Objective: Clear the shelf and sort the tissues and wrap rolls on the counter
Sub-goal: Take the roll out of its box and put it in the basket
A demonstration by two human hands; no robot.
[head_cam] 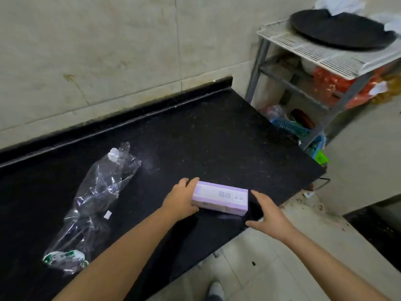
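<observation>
**Lilac box gripped at the table's front corner**

Two bare forearms reach in from the bottom edge, nearest the lens. Beneath them spreads the black speckled stone table (195, 135), its raised back lip meeting a wall of large beige tiles (108, 51) marked with brownish stains. Pale floor tiles (271, 257) show off the table's front edge, spotted with dark specks. To the right, clear of the table's end, stands a grey metal shelf rack with a white slatted top (303, 46); a round black flat pan (340, 29) lies on top, red packaging sits on the tier below, and a blue plastic basket sits lower still.

On the table's left part lies a long crumpled clear plastic wrapper with green print at its near end (95, 205). Near the front corner rests the long lilac cardboard box (221, 197). The left hand (181, 199) curls round its left end. The right hand (269, 216) is spread, fingers straight, just beside the box's right end, apart from it.
</observation>
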